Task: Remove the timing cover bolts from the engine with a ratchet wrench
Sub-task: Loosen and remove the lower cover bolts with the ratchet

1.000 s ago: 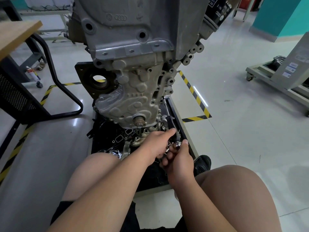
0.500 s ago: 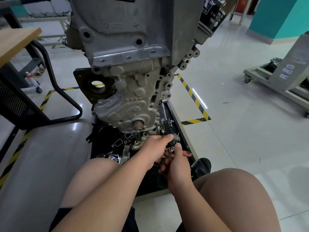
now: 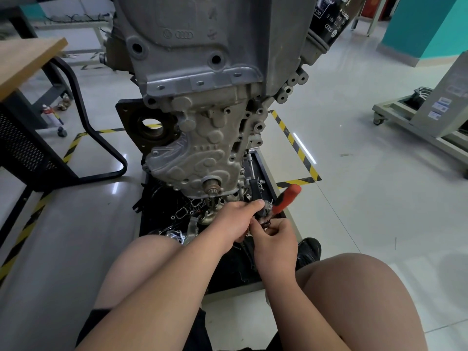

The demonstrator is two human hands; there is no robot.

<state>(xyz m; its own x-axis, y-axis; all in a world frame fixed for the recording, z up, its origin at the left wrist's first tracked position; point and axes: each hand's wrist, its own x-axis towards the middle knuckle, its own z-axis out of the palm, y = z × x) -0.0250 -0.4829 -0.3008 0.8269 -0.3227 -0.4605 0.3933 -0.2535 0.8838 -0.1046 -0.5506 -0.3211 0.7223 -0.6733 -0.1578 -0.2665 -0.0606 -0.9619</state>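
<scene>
Broadly, the pale tiled floor [image 3: 367, 198] gives wide room on the right, from the tray's rim out to one wheeled cart [image 3: 417, 117] well apart; on the left the space is tighter, hemmed by the black tube frame [image 3: 101, 138] under one wooden tabletop [image 3: 27, 57]. One engine [image 3: 202, 59] stands on end in the middle, and its grey cast timing cover [image 3: 202, 153], lumpy with round bosses and dull with grime, faces the camera with one shaft stub [image 3: 212, 186] poking out near its lower edge. One black oil filter [image 3: 329, 24] juts from the engine's upper right side. Below lies one black tray [image 3: 266, 168] strewn with gaskets and metal parts, its right rim just beside the hands, and yellow-and-black tape [image 3: 296, 145] turns a corner on the floor just right of it. Two bare knees frame the bottom, with one black shoe [image 3: 307, 249] between the tray and the right knee. Both hands meet low at the cover's lower right corner. The left hand [image 3: 235, 221] pinches the metal head of the one ratchet wrench [image 3: 288, 198], whose red handle slants up and to the right over the tray. The right hand [image 3: 276, 241], just below and touching the left, curls its fingers round a small dark piece [image 3: 265, 224] too hidden to name. Any bolt under the tool is covered by the hands.
</scene>
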